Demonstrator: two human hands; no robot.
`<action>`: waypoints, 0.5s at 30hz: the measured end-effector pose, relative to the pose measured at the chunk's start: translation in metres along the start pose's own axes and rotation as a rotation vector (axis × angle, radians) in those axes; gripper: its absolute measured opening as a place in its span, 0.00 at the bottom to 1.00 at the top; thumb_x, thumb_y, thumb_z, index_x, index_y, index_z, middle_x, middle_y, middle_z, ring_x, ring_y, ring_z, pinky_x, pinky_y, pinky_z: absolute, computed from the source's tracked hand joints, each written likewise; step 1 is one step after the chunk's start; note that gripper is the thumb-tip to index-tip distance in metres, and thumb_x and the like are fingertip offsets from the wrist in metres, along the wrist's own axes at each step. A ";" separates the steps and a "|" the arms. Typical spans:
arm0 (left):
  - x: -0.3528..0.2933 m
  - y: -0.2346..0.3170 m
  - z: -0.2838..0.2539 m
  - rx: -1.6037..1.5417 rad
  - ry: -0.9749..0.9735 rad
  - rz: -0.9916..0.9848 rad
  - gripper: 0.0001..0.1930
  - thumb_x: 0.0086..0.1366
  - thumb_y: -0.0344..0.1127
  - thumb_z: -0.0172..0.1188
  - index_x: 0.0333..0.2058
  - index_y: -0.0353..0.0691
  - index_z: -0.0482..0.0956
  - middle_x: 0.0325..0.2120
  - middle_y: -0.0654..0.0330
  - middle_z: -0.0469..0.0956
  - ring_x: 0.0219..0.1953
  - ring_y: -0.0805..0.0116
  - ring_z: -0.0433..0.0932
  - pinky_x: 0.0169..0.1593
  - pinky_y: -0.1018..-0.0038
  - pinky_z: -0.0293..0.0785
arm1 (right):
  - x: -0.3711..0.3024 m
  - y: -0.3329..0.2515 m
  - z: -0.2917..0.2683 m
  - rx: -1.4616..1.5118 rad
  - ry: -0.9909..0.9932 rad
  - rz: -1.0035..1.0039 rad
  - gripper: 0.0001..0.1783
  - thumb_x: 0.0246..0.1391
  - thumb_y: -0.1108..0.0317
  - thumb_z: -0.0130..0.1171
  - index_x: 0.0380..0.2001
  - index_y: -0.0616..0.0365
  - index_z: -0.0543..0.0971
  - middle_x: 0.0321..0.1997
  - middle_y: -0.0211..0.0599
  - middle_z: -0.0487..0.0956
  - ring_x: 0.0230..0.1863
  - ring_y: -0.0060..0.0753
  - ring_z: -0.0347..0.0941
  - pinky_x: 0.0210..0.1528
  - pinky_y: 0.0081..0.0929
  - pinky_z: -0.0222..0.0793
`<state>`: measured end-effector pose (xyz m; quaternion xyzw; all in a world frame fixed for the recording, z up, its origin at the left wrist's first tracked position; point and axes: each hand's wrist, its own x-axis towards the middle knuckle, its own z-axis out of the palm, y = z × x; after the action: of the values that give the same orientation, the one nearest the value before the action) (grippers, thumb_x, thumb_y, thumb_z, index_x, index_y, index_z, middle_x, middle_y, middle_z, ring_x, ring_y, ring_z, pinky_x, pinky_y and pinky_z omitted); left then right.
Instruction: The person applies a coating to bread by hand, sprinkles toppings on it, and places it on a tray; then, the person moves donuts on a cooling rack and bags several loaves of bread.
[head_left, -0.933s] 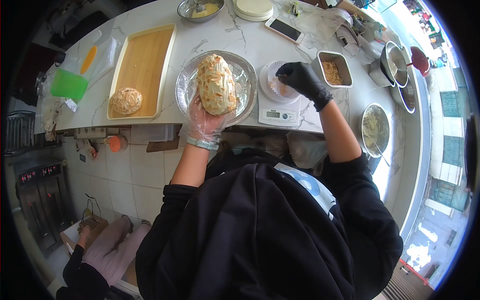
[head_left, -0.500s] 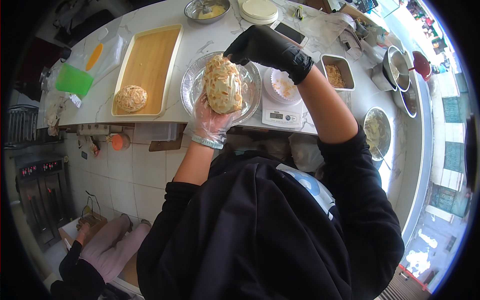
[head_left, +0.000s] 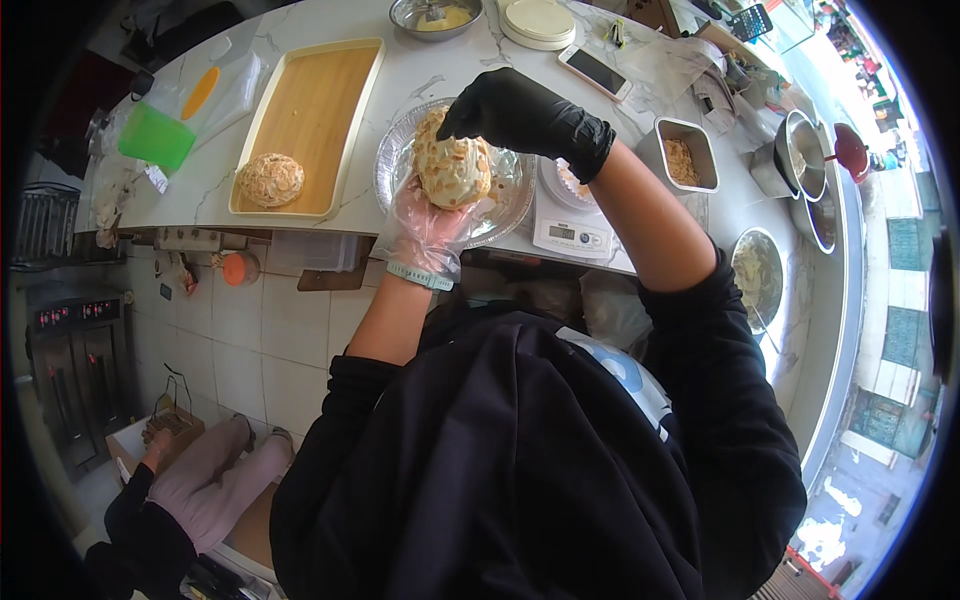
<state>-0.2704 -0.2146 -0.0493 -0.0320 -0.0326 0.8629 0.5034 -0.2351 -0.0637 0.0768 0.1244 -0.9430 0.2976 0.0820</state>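
Note:
My left hand (head_left: 428,228), in a clear plastic glove, holds from below a bread roll (head_left: 455,182) coated in pale cream and flaked nuts. The roll is tilted above a round foil pan (head_left: 386,165) with loose flakes in it. My right hand (head_left: 515,108), black-gloved, is at the roll's upper end with its fingers bent together in a pinch. Whatever lies between those fingertips is hidden. Beside the pan, a white digital scale (head_left: 572,238) carries a fluted white paper cup (head_left: 572,182), partly covered by my right arm. A second flake-covered roll (head_left: 270,180) rests on a wood-coloured tray (head_left: 316,105).
A metal loaf pan (head_left: 652,150) of flakes stands right of the scale. Farther back are a phone (head_left: 595,73), a metal bowl (head_left: 398,18) and stacked pale discs (head_left: 538,18). More bowls (head_left: 757,275) line the right. A seated person (head_left: 200,480) is at lower left.
The roll has tipped, showing more of its near end. My right hand has come down and left over its top. The whole view has shifted slightly.

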 end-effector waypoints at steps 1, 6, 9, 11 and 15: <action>-0.001 0.000 -0.001 0.000 0.000 0.001 0.21 0.65 0.42 0.36 0.52 0.36 0.64 0.49 0.48 0.68 0.51 0.51 0.67 0.55 0.56 0.62 | 0.000 0.000 0.000 -0.056 -0.020 -0.004 0.10 0.42 0.77 0.54 0.29 0.56 0.81 0.27 0.40 0.79 0.30 0.35 0.76 0.38 0.26 0.70; 0.001 0.000 0.000 0.029 0.054 0.000 0.21 0.65 0.42 0.37 0.52 0.37 0.64 0.49 0.49 0.68 0.51 0.52 0.68 0.55 0.56 0.63 | 0.000 0.007 0.005 -0.059 0.091 0.007 0.10 0.42 0.76 0.55 0.31 0.55 0.81 0.28 0.41 0.79 0.30 0.39 0.75 0.39 0.28 0.70; 0.000 0.000 0.000 0.030 0.058 0.016 0.22 0.65 0.43 0.37 0.53 0.37 0.63 0.50 0.50 0.67 0.53 0.53 0.66 0.55 0.55 0.62 | -0.007 0.007 0.000 -0.063 0.028 0.019 0.09 0.43 0.75 0.55 0.30 0.55 0.80 0.28 0.40 0.79 0.29 0.39 0.75 0.38 0.27 0.70; -0.001 0.001 0.003 0.071 0.055 0.028 0.22 0.65 0.43 0.36 0.53 0.37 0.62 0.51 0.50 0.66 0.53 0.53 0.66 0.55 0.55 0.62 | -0.022 0.009 -0.013 -0.021 0.188 0.080 0.07 0.45 0.74 0.54 0.29 0.58 0.80 0.25 0.40 0.79 0.27 0.37 0.75 0.34 0.26 0.71; -0.007 0.010 0.005 0.250 0.064 0.124 0.23 0.65 0.43 0.36 0.55 0.37 0.60 0.52 0.51 0.65 0.54 0.54 0.65 0.55 0.54 0.62 | -0.075 0.041 -0.032 -0.165 0.065 0.464 0.08 0.44 0.72 0.57 0.29 0.63 0.79 0.22 0.41 0.78 0.25 0.33 0.75 0.32 0.26 0.71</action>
<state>-0.2757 -0.2256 -0.0451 0.0015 0.0934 0.8882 0.4499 -0.1729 0.0012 0.0630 -0.1123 -0.9643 0.2342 0.0518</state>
